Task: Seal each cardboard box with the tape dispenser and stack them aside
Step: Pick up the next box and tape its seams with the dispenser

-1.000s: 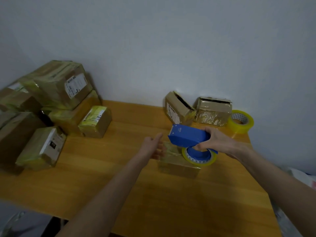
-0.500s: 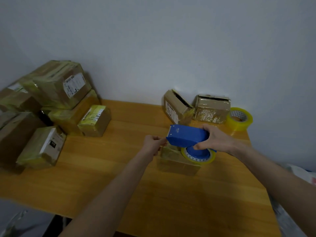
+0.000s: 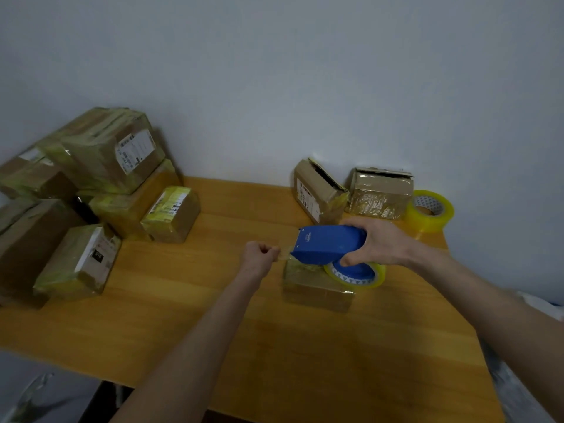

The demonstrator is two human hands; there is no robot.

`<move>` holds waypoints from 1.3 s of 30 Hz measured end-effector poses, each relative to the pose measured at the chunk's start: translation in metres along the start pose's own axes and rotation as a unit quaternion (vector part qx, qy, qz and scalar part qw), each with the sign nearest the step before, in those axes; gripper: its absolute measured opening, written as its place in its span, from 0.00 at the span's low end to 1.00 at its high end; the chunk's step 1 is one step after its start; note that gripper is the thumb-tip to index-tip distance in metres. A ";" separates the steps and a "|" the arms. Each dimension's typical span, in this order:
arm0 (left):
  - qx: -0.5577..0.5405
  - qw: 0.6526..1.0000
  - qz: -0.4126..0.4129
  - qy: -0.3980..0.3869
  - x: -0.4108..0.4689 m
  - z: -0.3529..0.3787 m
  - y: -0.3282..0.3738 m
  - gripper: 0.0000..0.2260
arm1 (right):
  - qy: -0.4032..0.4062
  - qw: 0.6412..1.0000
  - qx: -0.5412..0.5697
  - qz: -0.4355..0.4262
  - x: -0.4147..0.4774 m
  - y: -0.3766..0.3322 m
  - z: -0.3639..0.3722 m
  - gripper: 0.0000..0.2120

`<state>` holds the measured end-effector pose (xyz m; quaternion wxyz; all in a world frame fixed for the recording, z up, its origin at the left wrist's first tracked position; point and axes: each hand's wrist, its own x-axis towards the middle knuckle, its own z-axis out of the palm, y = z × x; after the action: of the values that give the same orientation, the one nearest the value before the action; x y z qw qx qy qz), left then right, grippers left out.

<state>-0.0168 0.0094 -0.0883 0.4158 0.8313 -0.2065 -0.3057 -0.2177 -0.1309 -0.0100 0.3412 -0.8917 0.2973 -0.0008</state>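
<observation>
A pile of taped boxes [image 3: 91, 193] sits at nine o'clock, two open boxes [image 3: 317, 193] wait at one o'clock, and at the table's centre the left hand [image 3: 259, 254] pinches the tape end [image 3: 285, 253] while the right hand [image 3: 378, 244] grips the tape dispenser [image 3: 328, 244] over the current box [image 3: 317, 290].

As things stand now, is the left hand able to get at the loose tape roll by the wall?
Probably not easily. The left hand pinches the tape end, and the tape dispenser with the right hand on it lies between it and the loose tape roll.
</observation>
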 end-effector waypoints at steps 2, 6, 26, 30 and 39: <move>0.008 1.000 -0.001 0.006 0.003 -0.002 -0.004 0.12 | 0.000 1.000 -0.001 0.003 -0.001 0.000 -0.002 0.24; 0.043 0.999 0.005 0.014 0.005 -0.002 -0.010 0.14 | -0.004 1.000 -0.018 0.005 -0.004 0.004 -0.005 0.24; 0.267 0.899 0.346 -0.023 -0.029 0.016 -0.047 0.27 | 0.007 0.999 -0.045 0.006 0.004 0.006 0.009 0.28; 0.419 0.834 0.342 -0.110 -0.029 0.023 -0.042 0.35 | 0.001 0.999 -0.054 0.010 0.002 0.007 0.008 0.29; 0.464 0.814 0.340 -0.075 -0.020 0.033 -0.054 0.29 | -0.022 0.995 -0.095 0.004 -0.006 0.005 0.000 0.29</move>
<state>-0.0494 0.0331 -0.1411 0.0411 0.7768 -0.6241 -0.0734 -0.2254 -0.1303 -0.0117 0.2618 -0.9187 0.2917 0.0485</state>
